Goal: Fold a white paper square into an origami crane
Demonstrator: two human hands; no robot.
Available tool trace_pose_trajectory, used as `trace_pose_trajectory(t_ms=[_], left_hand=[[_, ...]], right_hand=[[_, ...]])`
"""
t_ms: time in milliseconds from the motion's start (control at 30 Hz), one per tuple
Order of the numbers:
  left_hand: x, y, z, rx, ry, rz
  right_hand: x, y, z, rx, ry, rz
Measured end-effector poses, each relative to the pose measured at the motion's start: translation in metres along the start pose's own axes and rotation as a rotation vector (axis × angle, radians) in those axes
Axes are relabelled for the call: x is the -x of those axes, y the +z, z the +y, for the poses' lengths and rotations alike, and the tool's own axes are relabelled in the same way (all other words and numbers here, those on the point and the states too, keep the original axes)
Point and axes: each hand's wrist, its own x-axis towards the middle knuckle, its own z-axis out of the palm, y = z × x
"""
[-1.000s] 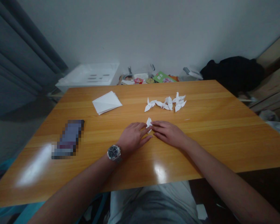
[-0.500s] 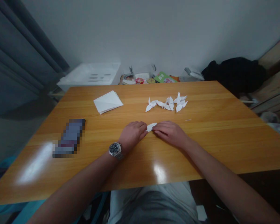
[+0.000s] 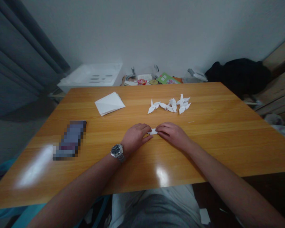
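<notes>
A small folded piece of white paper [image 3: 153, 131] is held low over the wooden table [image 3: 216, 148], between my two hands. My left hand [image 3: 136, 135], with a metal watch [image 3: 117, 151] on its wrist, pinches the paper's left end. On the other end are the closed fingers of my right hand [image 3: 173, 133]. Fingertips cover both ends of the paper, so its full shape is hidden. Beyond my hands lie several folded white paper figures [image 3: 169, 105] with pointed tips, grouped in a loose row.
Folded white sheets [image 3: 110, 104] rest at the table's back left. A pixelated phone-like object [image 3: 71, 139] lies on the left. A thin white scrap [image 3: 191, 122] is right of my hands. Behind the table stand a white tray [image 3: 90, 83], assorted packets, and a black cloth heap [image 3: 239, 76].
The paper has turned from a slant to nearly level between my fingers. My left thumb has come slightly away from the fingers, and my right fingertips have shifted slightly.
</notes>
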Motion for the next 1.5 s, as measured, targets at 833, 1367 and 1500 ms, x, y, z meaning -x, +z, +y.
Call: trace_pose_trajectory(t_ms=[833,1367,1500], left_hand=[[-0.004,0.007,0.001,0.153,-0.011,0.032],[-0.004,0.007,0.011,-0.068,-0.142,0.061],[-0.004,0.010,0.008,-0.016,-0.159,0.084]], right_hand=[[-0.005,0.005,0.002,-0.034,0.112,0.041],[-0.005,0.006,-0.010,-0.005,0.176,0.099],[-0.005,0.009,-0.007,-0.005,0.212,0.118]])
